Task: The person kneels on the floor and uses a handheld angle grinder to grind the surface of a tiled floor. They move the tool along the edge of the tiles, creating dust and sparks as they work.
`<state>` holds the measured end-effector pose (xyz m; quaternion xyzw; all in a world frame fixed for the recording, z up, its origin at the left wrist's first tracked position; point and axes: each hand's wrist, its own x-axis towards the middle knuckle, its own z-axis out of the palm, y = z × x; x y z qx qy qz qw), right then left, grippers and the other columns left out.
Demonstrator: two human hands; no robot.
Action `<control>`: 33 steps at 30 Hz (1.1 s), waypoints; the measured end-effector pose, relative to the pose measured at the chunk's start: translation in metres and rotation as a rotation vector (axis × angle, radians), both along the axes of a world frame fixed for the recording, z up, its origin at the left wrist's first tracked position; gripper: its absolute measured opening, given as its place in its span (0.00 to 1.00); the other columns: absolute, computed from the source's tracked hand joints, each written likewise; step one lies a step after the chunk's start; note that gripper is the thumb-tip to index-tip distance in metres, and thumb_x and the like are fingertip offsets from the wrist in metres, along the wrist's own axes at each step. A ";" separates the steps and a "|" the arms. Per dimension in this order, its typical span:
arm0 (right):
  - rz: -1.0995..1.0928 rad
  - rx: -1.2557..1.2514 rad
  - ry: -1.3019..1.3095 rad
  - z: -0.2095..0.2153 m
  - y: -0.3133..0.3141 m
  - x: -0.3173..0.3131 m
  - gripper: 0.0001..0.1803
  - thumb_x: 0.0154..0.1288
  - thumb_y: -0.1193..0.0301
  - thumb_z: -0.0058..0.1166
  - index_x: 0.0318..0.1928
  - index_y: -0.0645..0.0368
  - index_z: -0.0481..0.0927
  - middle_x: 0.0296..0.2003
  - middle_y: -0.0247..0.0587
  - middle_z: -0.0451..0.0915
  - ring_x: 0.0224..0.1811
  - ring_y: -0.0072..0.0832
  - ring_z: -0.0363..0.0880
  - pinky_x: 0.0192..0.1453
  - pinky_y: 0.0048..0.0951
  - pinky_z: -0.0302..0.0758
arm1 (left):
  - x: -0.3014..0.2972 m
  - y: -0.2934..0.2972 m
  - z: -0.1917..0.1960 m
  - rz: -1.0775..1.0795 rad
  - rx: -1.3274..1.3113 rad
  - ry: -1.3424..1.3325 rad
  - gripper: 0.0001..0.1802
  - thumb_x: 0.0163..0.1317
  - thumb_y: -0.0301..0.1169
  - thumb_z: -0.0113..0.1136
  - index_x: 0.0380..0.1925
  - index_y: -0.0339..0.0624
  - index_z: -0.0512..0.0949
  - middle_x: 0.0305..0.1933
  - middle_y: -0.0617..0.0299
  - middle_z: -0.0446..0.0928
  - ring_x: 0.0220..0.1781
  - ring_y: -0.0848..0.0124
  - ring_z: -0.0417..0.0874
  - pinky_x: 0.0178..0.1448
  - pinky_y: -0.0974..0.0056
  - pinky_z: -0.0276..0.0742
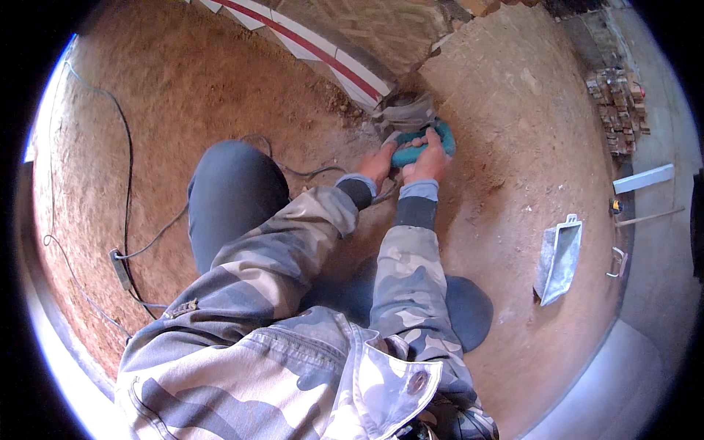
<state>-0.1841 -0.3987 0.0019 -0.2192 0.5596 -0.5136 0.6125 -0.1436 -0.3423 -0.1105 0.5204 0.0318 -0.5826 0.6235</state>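
Note:
Both my hands are closed on a teal power tool (444, 136) with the shape of a handheld grinder or cutter. My right hand (429, 160) wraps around its body, and my left hand (378, 161) grips its left side. Ahead of the tool is a greyish, rounded part or dusty shape (409, 110); I cannot make out which, and no blade shows. It sits against the near end of a strip of white tiles with a dark red band (323, 53). A dark cord (308, 173) lies on the soil left of my hands.
Brown earth (205, 88) surrounds my knees. A grey metal trough (561, 258) stands at the right. Beyond it are a pale board (644, 178), a thin stick (653, 216) and stacked bricks (617, 110). Cables run to a dark socket block (120, 268) at the left.

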 end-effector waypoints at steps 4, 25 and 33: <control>-0.005 -0.005 -0.004 0.002 -0.001 -0.001 0.07 0.62 0.77 0.57 0.28 0.58 0.72 0.20 0.34 0.70 0.20 0.27 0.70 0.23 0.34 0.70 | 0.002 0.000 0.013 -0.080 0.044 0.006 0.19 0.67 0.45 0.52 0.39 0.39 0.78 0.31 0.61 0.77 0.28 0.68 0.76 0.29 0.61 0.69; -0.020 0.017 0.004 0.021 -0.007 -0.006 0.07 0.62 0.77 0.56 0.27 0.62 0.73 0.19 0.38 0.71 0.19 0.29 0.71 0.23 0.35 0.72 | -0.010 -0.013 0.011 -0.037 -0.089 0.040 0.25 0.66 0.48 0.51 0.36 0.33 0.80 0.31 0.56 0.78 0.28 0.66 0.77 0.29 0.59 0.70; 0.041 -0.003 -0.017 0.016 -0.018 -0.006 0.07 0.61 0.77 0.55 0.28 0.59 0.72 0.20 0.36 0.69 0.20 0.29 0.71 0.22 0.37 0.71 | -0.005 -0.019 0.017 -0.023 -0.007 -0.062 0.25 0.65 0.47 0.51 0.29 0.33 0.80 0.28 0.54 0.78 0.25 0.65 0.77 0.26 0.59 0.68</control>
